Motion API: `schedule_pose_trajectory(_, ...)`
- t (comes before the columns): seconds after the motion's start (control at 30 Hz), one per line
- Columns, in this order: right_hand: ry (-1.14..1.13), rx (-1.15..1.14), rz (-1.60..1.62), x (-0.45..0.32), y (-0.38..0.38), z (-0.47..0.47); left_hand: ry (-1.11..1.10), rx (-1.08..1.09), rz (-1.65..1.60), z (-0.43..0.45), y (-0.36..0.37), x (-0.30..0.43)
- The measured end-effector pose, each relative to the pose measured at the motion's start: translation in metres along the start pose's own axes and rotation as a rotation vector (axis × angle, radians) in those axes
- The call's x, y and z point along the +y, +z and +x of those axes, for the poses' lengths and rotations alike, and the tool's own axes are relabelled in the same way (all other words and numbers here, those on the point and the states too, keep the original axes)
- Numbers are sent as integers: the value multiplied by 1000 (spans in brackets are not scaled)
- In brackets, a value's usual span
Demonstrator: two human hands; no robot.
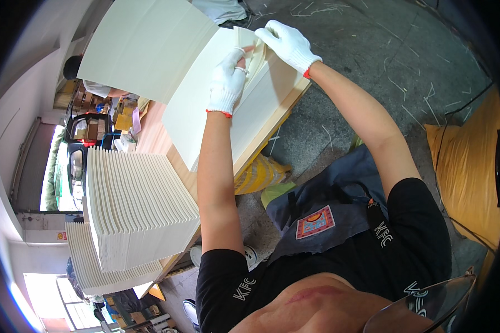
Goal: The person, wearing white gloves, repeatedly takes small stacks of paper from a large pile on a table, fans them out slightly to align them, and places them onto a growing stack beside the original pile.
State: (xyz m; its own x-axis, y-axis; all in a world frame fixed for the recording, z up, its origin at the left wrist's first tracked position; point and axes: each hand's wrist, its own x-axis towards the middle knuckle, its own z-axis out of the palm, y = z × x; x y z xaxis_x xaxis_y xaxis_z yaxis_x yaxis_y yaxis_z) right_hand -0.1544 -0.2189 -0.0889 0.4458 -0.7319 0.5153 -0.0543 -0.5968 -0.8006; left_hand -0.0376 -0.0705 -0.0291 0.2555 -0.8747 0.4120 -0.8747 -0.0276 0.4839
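Observation:
My left hand (227,83), in a white knit glove that leaves some fingertips bare, grips the raised, bent edge of some cream paper sheets (257,58). Across from it, my right hand (287,45) wears a white glove with a red cuff and pinches the far corner of the same sheets. Beneath both hands lies a broad stack of pale paper (191,112) on a wooden table. Where the sheets curl up between my hands, a gap shows; how many are lifted cannot be told.
Another large pale stack (150,45) rises beyond. Tall piles of folded paper (141,212) stand at the left on the wooden table (177,160). Yellow-wrapped material (260,175) sits below the table edge. Paper strips litter the concrete floor (358,83). A person's sleeve (96,88) shows behind the stacks.

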Motion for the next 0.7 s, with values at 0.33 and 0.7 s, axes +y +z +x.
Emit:
schedule_pose_trajectory(0.33, -4, 36, 32, 1, 1, -2, -148, -91, 70, -1, 0, 9)
schedule_pose_trajectory(0.7, -337, -247, -633, 7, -41, 6, -92, 60, -23, -5, 2, 6)
